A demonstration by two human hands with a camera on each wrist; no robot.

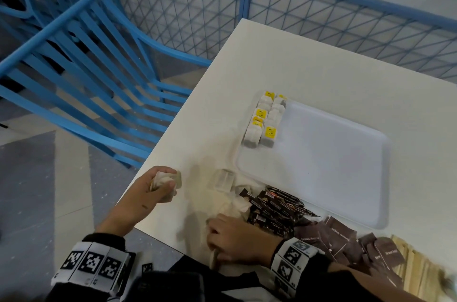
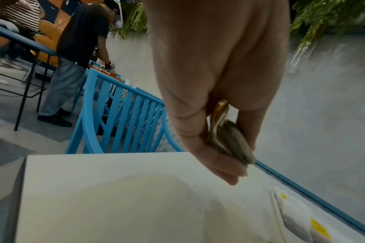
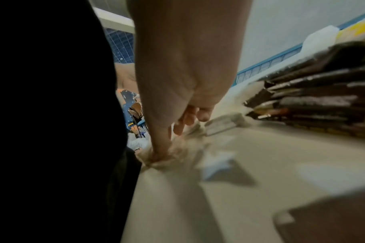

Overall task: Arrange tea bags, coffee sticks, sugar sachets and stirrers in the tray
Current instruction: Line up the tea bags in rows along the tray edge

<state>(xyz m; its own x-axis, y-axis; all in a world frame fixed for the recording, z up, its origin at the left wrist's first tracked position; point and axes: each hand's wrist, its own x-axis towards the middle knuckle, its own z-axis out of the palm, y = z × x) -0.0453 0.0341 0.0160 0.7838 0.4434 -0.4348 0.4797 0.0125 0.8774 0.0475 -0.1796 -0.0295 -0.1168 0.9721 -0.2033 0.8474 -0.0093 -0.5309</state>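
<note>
My left hand (image 1: 168, 184) hovers over the table's left corner and pinches a small bunch of tea bags (image 2: 229, 139) between thumb and fingers. Blurred by motion, my right hand (image 1: 216, 237) lies at the near table edge, with its fingers curled round a loose tea bag (image 3: 173, 152). More loose tea bags (image 1: 228, 186) lie between the hands. The white tray (image 1: 333, 173) holds two rows of yellow-tagged tea bags (image 1: 264, 121) at its left end. Dark coffee sticks (image 1: 274, 210), brown sugar sachets (image 1: 341, 235) and wooden stirrers (image 1: 415, 267) are piled to the right of my right hand.
A blue slatted chair (image 1: 81, 74) stands left of the white table (image 1: 247, 74), and a blue mesh fence (image 1: 247, 2) runs behind it. In the left wrist view, a person (image 2: 77, 54) stands at another table beyond the fence.
</note>
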